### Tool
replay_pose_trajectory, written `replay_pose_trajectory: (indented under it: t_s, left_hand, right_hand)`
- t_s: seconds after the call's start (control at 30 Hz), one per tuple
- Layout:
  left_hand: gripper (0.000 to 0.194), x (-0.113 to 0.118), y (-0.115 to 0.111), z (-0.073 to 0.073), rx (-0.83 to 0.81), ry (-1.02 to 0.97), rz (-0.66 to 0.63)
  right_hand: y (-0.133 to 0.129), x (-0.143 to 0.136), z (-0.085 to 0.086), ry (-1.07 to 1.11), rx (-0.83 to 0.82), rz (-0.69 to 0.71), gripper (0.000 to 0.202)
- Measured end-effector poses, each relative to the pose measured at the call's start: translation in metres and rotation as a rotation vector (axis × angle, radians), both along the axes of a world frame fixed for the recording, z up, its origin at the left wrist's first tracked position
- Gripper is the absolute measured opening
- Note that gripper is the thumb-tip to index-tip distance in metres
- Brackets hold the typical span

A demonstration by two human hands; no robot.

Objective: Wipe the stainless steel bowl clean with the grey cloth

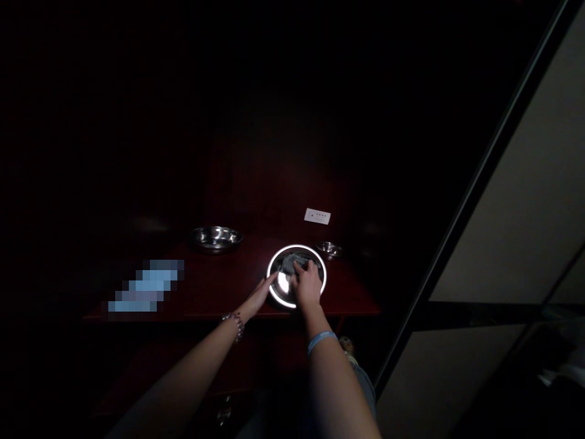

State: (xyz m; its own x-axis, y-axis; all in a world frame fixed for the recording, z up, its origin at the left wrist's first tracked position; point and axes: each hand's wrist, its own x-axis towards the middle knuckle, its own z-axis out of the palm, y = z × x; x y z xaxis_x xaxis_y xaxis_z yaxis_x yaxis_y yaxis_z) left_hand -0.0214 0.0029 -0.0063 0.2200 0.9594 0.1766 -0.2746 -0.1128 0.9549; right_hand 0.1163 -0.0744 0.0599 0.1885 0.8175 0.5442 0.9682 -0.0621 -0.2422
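Note:
A round metal bowl with a bright rim stands near the front edge of a dark red shelf. Inside it lies a crumpled grey cloth. My left hand rests against the bowl's left rim, its fingers stretched out. My right hand reaches into the bowl from the right, its fingers on the cloth and partly bent; whether they grip the cloth is too dark to tell.
A wider metal dish stands at the left, and a small metal dish just right of the bowl. Behind is a white card. A blurred light-blue patch lies at front left. The shelf's front edge runs below.

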Motion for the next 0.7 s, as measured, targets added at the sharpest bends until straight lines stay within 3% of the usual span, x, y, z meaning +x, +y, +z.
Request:
replay_pose_trajectory:
  t_s: [0.2, 0.37, 0.53, 0.7]
  left_hand:
    - [0.062, 0.003, -0.007, 0.011, -0.032, -0.052, -0.017]
    - [0.067, 0.000, -0.006, 0.006, -0.037, -0.073, 0.024]
    - [0.069, 0.002, 0.006, -0.002, -0.054, -0.112, 0.106]
    - [0.072, 0.007, 0.018, -0.006, -0.064, -0.146, 0.150]
  right_hand:
    - [0.000, -0.007, 0.003, 0.002, -0.029, 0.191, 0.043]
    - [-0.001, -0.017, 0.004, 0.074, -0.115, 0.360, 0.037]
    - [-0.001, -0.024, 0.008, 0.192, -0.174, 0.352, 0.031]
    - [-0.001, -0.023, 0.010, 0.053, -0.190, 0.333, 0.031]
